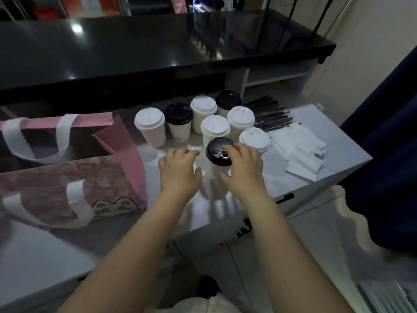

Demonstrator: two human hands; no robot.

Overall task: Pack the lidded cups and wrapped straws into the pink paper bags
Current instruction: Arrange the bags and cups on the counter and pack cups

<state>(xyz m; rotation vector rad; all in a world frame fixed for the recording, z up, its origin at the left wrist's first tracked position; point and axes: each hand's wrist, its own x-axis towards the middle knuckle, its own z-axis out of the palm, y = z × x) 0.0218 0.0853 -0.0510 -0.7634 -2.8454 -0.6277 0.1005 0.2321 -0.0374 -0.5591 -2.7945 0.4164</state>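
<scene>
Cups [215, 129] crowd behind black-lidded cup [218, 152]; bag [74, 177] left.

right hand [244, 164] grips black-lidded cup [218, 154] beside pink bag [126, 154].

Pink bag [108, 177], cat print; cups [150, 129] white; lids white, black.

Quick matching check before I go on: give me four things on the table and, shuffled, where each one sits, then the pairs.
1. pink paper bag
2. wrapped straws
3. black-lidded cup
4. white napkins

A. under the right hand
B. far right, behind the cups
C. left of the left hand
D. right edge, in front of the straws

Pairs: 1-C, 2-B, 3-A, 4-D
</scene>
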